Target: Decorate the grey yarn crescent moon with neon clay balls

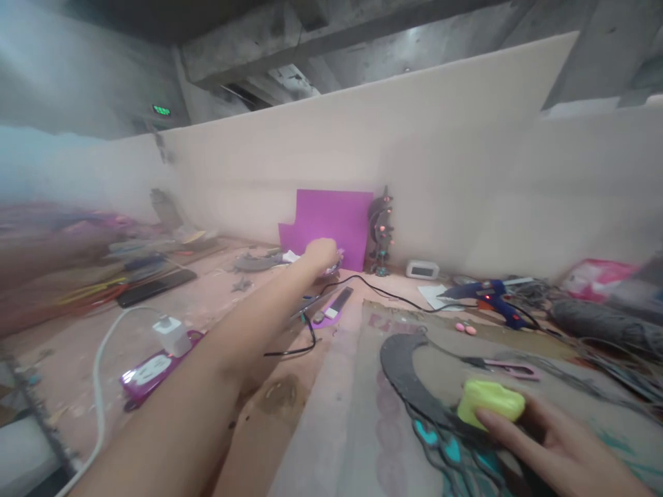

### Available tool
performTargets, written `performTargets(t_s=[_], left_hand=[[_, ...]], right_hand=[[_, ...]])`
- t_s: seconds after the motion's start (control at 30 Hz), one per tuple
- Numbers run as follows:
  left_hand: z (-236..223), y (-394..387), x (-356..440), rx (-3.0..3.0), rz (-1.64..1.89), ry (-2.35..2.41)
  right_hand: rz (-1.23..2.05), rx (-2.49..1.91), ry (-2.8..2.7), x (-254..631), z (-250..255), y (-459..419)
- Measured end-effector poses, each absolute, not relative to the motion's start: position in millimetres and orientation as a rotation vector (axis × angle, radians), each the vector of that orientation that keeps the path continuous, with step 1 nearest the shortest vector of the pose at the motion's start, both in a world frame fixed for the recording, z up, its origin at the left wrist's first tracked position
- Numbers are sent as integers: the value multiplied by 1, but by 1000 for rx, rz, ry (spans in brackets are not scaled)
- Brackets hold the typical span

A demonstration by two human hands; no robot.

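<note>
My left hand [322,252] is stretched far forward to the back of the table, just in front of a purple sheet [334,221]. A shiny, crinkled plastic piece [334,268] shows beside it; the fingers are hidden behind the back of the hand. At the lower right, my right hand [554,442] grips a rounded yellow block [489,402], thumb across its front. Just below and left of the block lies a dark grey crescent shape [409,369], with dark strands and turquoise pieces [452,449] hanging from it.
A blue glue gun [481,293] rests at the back right, near pink-handled scissors [510,369] and two pink balls [465,329]. A dark decorated piece [382,235] leans at the wall beside a small white clock [422,269]. Left are a power strip [152,373] and a phone [158,287].
</note>
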State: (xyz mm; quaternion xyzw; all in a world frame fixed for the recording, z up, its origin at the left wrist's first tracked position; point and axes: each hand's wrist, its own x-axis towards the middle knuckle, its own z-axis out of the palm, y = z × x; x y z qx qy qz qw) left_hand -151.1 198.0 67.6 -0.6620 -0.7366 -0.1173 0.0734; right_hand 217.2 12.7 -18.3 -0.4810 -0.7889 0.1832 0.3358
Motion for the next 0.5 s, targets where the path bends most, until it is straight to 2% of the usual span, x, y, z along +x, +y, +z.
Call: performTargets(t_s=[0.2,0.5], left_hand=[[34,185,-132,-2031,-157,-2220],[38,155,-129,-2102,-324,-2074]], right_hand=[[439,-1259,-2069,209,-9,8],[401,-1224,-2113,210,-7,7]])
